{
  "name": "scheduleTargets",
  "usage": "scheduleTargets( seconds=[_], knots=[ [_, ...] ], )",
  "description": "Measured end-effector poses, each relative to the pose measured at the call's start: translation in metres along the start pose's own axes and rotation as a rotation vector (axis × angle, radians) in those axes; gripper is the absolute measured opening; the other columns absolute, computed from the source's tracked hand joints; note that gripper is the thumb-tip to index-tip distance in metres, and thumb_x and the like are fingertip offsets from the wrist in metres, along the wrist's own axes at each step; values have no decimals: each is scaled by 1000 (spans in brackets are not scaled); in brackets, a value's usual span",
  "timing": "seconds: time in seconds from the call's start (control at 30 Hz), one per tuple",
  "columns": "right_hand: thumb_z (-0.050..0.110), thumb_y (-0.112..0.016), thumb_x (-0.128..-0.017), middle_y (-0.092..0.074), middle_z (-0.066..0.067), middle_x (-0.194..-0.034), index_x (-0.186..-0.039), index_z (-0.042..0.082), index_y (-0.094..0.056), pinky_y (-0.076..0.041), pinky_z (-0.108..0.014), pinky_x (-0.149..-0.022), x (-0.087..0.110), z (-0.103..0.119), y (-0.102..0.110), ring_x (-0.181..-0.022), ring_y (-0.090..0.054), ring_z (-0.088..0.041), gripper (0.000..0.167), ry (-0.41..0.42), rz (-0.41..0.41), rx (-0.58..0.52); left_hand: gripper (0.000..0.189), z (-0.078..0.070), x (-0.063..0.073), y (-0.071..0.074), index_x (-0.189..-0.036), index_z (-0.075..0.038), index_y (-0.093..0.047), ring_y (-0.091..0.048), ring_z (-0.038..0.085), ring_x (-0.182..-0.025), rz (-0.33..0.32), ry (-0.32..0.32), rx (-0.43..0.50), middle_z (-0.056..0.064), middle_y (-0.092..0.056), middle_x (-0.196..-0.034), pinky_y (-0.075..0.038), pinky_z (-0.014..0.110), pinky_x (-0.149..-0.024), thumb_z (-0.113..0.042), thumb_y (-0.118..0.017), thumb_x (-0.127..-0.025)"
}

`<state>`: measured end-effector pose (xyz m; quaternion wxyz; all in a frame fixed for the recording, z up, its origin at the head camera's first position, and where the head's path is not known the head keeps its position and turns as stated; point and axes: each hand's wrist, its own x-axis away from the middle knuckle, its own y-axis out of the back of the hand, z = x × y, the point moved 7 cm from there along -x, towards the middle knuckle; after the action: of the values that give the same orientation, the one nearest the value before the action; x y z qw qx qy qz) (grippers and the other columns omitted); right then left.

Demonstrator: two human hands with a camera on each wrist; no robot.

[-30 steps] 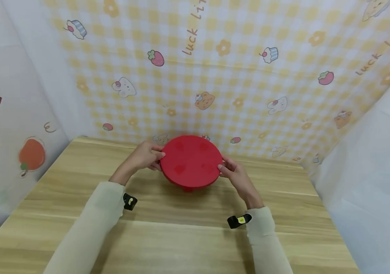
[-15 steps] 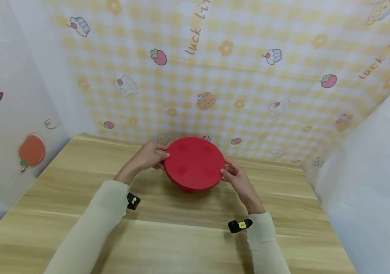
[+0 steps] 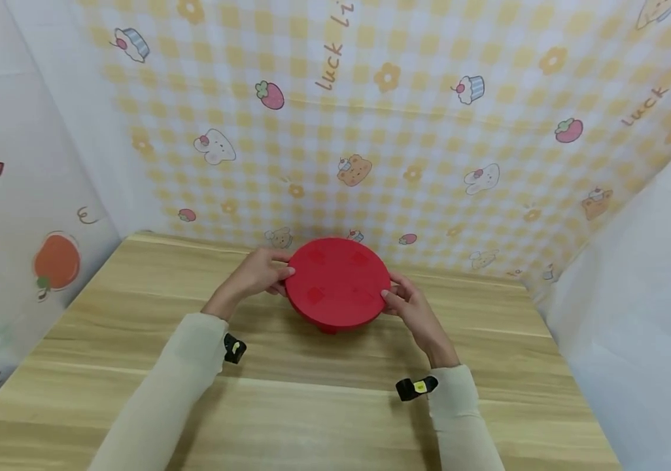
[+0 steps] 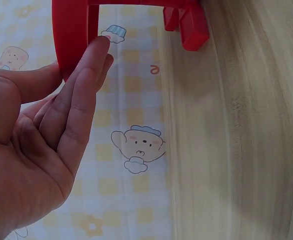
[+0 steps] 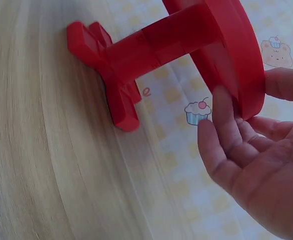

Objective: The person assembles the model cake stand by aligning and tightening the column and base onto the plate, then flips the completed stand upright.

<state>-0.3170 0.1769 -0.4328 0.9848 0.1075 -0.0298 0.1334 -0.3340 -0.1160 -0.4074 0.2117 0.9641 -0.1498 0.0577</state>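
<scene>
A red pedestal stand point(image 3: 338, 281) with a flat round top is near the back of the wooden table, in the middle of the head view. My left hand point(image 3: 258, 271) pinches its left rim, thumb above and fingers underneath. On the opposite side my right hand point(image 3: 414, 311) grips the rim the same way. In the right wrist view, a thick red column point(image 5: 159, 45) joins the tilted-looking disc to several splayed feet point(image 5: 124, 112) at the wood. The left wrist view shows the rim point(image 4: 71, 35) between thumb and fingers, and part of the feet point(image 4: 194, 30).
A yellow checked cloth point(image 3: 312, 131) with printed cupcakes and strawberries hangs just behind the stand. White sheets close off the left side point(image 3: 17, 131) and the right side point(image 3: 641, 314). Bare wood of the table point(image 3: 312, 418) lies in front, between the forearms.
Both hands and the red stand have shifted slightly to the right and a little nearer. The grip on the rim stays the same.
</scene>
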Motion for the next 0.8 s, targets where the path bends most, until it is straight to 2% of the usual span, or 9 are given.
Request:
scheduleTargets(
  seconds=[0.27, 0.5, 0.67, 0.8],
  knots=[
    [16, -53, -103, -64, -7, -100, -147, 11, -43, -59, -40, -82, 2, -3, -5, -77, -69, -16, 45, -39, 19, -34, 38, 7, 3, 0, -138, -2, -57, -74, 28, -68, 5, 25, 54, 16, -74, -83, -58, 32, -60, -7, -58, -100],
    [18, -50, -105, -69, -1, -88, -150, 14, -37, -59, -44, -81, 3, -13, -10, -71, -72, -16, 48, -75, 34, -90, 38, 5, 5, -3, -138, 0, -56, -74, 27, -66, -5, 90, 26, 14, -73, -80, -55, 26, -55, -7, -55, -101],
    [20, -49, -105, -69, -2, -92, -151, 14, -35, -60, -46, -79, 7, -14, -2, -73, -72, -17, 48, -71, 18, -82, 39, -1, 1, -13, -139, 0, -54, -74, 30, -68, -21, 94, 1, 15, -73, -77, -54, 26, -55, -8, -54, -102],
    [21, -48, -106, -69, -5, -92, -153, 14, -33, -59, -48, -79, 15, -16, 6, -74, -72, -19, 51, -102, -7, -24, 40, -3, -2, -24, -141, -2, -54, -73, 31, -68, -5, 88, 15, 16, -72, -78, -58, 30, -58, -8, -54, -101]
  ],
)
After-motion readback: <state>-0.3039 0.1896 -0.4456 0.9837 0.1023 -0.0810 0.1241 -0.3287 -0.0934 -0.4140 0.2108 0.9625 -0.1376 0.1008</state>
